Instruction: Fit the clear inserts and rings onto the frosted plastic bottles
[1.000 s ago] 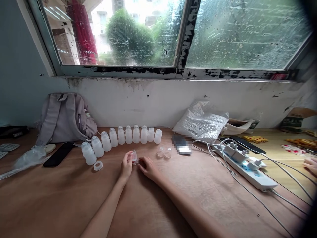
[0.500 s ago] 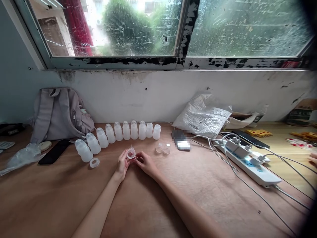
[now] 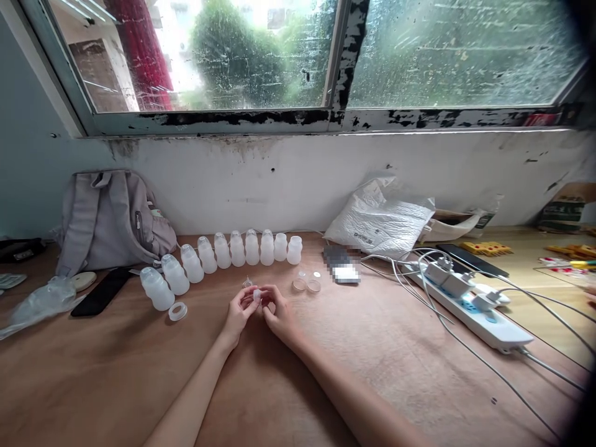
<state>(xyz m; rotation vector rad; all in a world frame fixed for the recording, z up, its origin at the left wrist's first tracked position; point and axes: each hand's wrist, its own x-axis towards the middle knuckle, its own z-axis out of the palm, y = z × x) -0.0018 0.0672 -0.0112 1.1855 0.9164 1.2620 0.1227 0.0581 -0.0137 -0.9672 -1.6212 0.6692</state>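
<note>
My left hand [image 3: 239, 315] and my right hand [image 3: 278, 315] meet above the table, fingers bent and closed around a small translucent white ring [image 3: 257, 295]. Fingertips cover most of the ring. Just behind the fingers a small clear nipple-shaped piece [image 3: 247, 282] shows; I cannot tell whether it stands on the table or touches the hand. Farther back runs a curved row of several frosted baby bottles [image 3: 237, 249]. Another white ring [image 3: 177, 311] lies by the nearest bottle [image 3: 157, 289] on the left. Clear round discs [image 3: 306, 284] lie right of my hands.
A grey backpack [image 3: 114, 217], black phone [image 3: 102, 292] and plastic bag [image 3: 44, 304] are at the left. To the right are a silver mailer bag [image 3: 379, 217], a power strip [image 3: 493, 328] with chargers, and loose cables [image 3: 465, 346]. Another person's fingers show at the right edge.
The ring, earlier face-on in my left fingers with its opening showing, is now turned and mostly covered. My right hand has moved up and closed in on it. A yellow object has appeared at far right.
</note>
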